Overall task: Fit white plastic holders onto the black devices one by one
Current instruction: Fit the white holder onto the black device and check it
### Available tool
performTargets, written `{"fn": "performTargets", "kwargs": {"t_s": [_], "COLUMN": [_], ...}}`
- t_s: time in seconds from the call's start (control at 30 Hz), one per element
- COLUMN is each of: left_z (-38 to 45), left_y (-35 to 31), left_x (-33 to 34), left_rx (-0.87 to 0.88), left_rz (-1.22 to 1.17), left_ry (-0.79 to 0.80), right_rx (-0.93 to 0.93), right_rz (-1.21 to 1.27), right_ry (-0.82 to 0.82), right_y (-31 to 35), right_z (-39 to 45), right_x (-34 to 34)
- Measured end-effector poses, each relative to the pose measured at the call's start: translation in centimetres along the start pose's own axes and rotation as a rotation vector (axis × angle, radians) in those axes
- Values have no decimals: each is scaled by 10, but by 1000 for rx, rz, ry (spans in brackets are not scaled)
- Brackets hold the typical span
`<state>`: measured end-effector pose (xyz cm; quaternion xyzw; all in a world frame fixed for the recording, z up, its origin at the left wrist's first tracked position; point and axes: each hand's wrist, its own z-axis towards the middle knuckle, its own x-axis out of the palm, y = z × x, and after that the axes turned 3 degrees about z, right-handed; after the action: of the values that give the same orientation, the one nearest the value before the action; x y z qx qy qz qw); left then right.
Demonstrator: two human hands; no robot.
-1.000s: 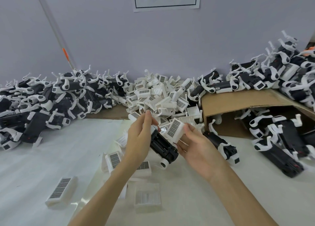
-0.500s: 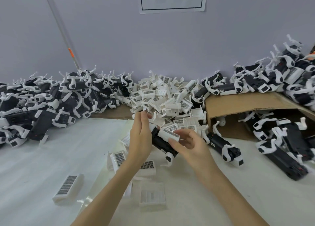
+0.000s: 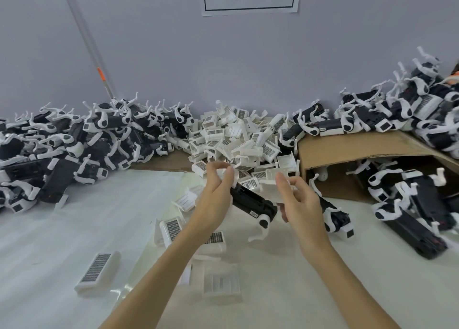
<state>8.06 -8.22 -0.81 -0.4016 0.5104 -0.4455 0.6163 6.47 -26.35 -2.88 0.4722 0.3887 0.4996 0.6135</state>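
Observation:
My left hand [image 3: 215, 194] grips the upper end of a black device [image 3: 250, 201], which slants down to the right above the table. A white clip [image 3: 263, 223] hangs at the device's lower end. My right hand [image 3: 299, 202] holds a white plastic holder [image 3: 270, 188] in its curled fingers, right beside the device's middle. The holder is partly hidden by my fingers and blurred. A heap of loose white holders [image 3: 236, 140] lies just behind both hands.
Piles of black devices with white parts fill the left [image 3: 74, 149] and the right [image 3: 409, 110]. An open cardboard box [image 3: 347, 147] lies on its side at the right. Loose holders [image 3: 98, 271] lie on the white table near my forearms. The wall is close behind.
My right hand has turned the white holder over, its barcode face now hidden, and shifted it to the right of the device. My left hand keeps its hold on the device.

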Motion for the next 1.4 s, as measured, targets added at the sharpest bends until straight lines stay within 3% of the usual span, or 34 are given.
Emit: {"fn": "performTargets", "kwargs": {"t_s": [0.17, 0.37, 0.57, 0.8, 0.87, 0.97, 1.2, 1.27, 1.4], "left_z": [-3, -2, 2, 3, 1, 0, 1, 2, 3], "left_y": [0, 3, 8, 10, 9, 10, 10, 8, 5], "left_x": [1, 6, 5, 2, 3, 4, 5, 3, -1], "left_rx": [193, 257, 216, 188, 209, 228, 219, 199, 175], "left_rz": [145, 147, 152, 126, 124, 120, 96, 90, 83], "left_ry": [18, 28, -35, -63, -55, -40, -52, -55, -16], "right_rx": [-10, -70, -308, -537, -520, -424, -416, -447, -469], "right_rz": [-2, 46, -248, -536, -524, -487, -596, -663, -565], "right_ry": [16, 80, 232, 25, -40, -12, 288, 290, 253], "right_y": [4, 2, 4, -2, -3, -5, -5, -5, -5], "right_z": [-1, -7, -6, -4, -4, -1, -9, -10, -10], "right_x": [3, 11, 2, 3, 3, 1, 4, 6, 9]}}
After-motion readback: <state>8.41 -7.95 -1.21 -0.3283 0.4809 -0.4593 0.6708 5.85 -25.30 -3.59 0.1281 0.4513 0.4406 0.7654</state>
